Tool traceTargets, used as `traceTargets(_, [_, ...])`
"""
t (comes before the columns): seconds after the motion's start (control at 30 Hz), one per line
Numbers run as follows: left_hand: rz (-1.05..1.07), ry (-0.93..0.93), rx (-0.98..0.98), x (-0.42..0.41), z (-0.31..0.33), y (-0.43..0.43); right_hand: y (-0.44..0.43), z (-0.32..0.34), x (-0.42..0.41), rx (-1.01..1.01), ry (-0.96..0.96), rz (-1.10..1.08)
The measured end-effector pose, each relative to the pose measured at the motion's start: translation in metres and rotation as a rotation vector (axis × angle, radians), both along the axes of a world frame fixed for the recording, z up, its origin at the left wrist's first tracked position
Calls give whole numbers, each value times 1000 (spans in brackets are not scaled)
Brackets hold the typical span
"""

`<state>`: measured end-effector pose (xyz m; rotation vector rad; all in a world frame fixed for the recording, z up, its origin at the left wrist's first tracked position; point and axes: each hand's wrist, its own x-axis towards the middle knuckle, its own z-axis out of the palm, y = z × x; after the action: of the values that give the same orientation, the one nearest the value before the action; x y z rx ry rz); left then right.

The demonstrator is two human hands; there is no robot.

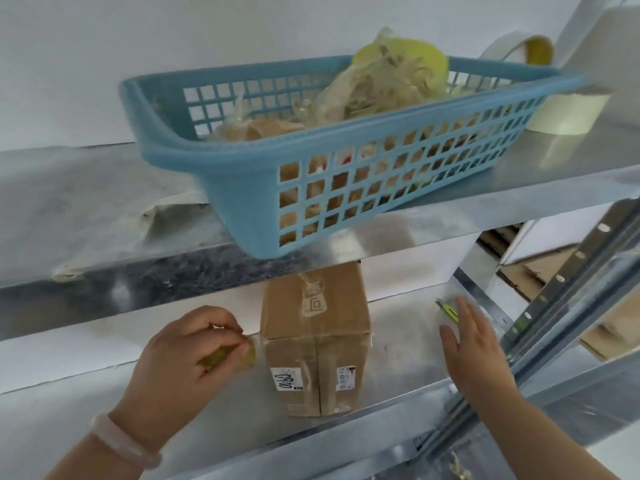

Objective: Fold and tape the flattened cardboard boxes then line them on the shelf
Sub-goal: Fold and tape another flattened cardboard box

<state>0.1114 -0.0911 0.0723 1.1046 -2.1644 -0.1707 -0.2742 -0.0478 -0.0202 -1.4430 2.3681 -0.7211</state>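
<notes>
- Box [313, 317] stands folded and taped on the shelf [405, 351]; only one is lined up.
- Left hand [188, 355], at its 9 o'clock, pinches tape [250, 355]; right hand [476, 358], at 3 o'clock, is spread and empty.

You've got a blue lattice basket [242, 199] high in your view, stuffed with crumpled clear plastic wrap [374, 95] and a yellow object [431, 57]. Just left of it lies a torn, peeling sheet of film [166, 216]; lower right, a small green cutter [450, 311], with a white wall [104, 46] behind.
</notes>
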Motion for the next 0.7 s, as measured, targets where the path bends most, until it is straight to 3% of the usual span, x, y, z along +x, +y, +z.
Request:
traceTargets(0.07, [31,-9,-11,-3,0,4,-8,-23,-34,214,24,-62])
traceTargets(0.13, [68,-4,-8,-6,0,10,-11,-40,-54,383,202,-27])
traceTargets(0.23, [137,30,31,-7,0,17,-3,-49,-57,436,341,5])
traceTargets(0.3, [177,38,38,-8,0,21,-3,-49,-54,377,327,-19])
traceTargets(0.4, [222,42,44,-8,0,27,-9,-46,-52,270,175,-99])
traceTargets(0.53, [239,55,62,-7,0,29,-12,-37,-39,272,-96,-210])
traceTargets(0.6, [227,72,68,-6,-1,29,-2,-21,-18,165,-305,-286])
traceTargets(0.7, [177,90,84,-3,-4,26,20,9,15,-36,-474,-297])
